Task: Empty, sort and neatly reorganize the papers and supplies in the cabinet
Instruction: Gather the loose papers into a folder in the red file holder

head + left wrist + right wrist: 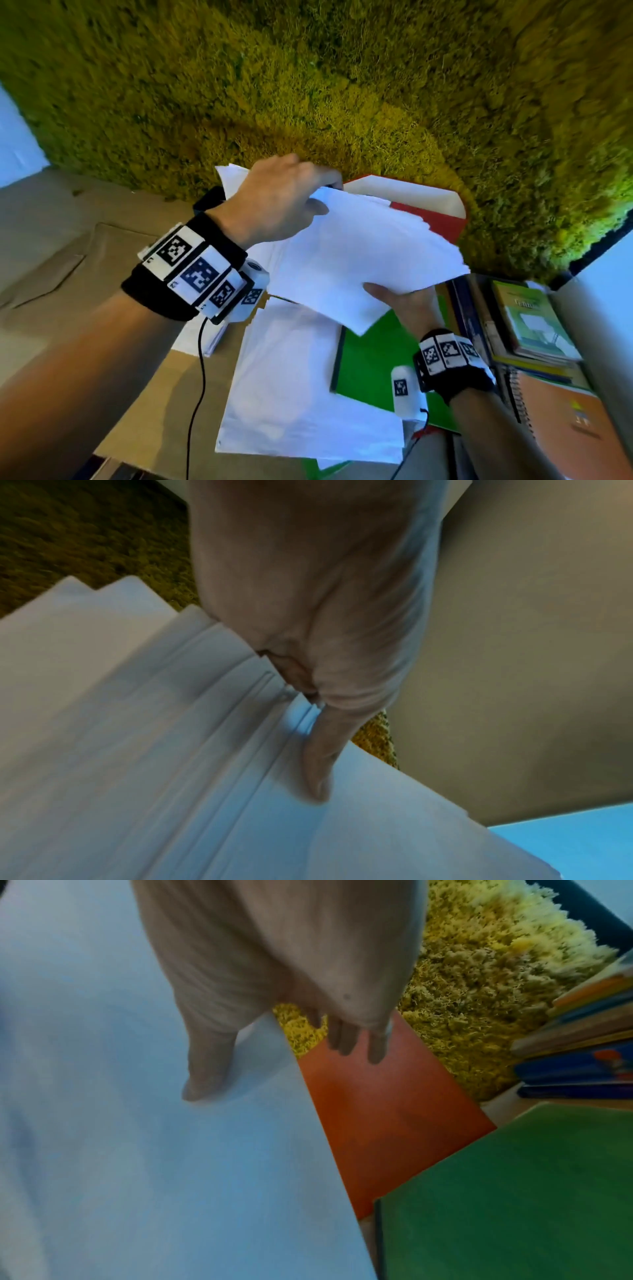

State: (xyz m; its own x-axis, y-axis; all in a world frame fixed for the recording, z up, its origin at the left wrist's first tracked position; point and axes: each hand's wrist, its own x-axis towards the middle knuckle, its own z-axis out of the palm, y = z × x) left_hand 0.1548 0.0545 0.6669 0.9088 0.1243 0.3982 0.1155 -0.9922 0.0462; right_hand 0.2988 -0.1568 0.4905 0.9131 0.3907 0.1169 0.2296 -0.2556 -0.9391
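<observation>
Head view: left hand (274, 202) and right hand (407, 301) each grip one loose paper stack (359, 253).

surface: tan top (51, 240) | on it: white sheets (291, 394); green folder (373, 359); books (534, 329)

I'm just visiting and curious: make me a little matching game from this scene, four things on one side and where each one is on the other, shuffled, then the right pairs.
Things:
1. sheaf of white papers
2. green folder
3. red folder
4. orange spiral notebook

Places:
A. flat on the surface, beneath the right wrist
B. at the far right, nearest the viewer, below the stack of books
C. held in the air by the left hand and the right hand
D. behind the held papers, against the mossy green wall

Pairs: 1-C, 2-A, 3-D, 4-B
</observation>
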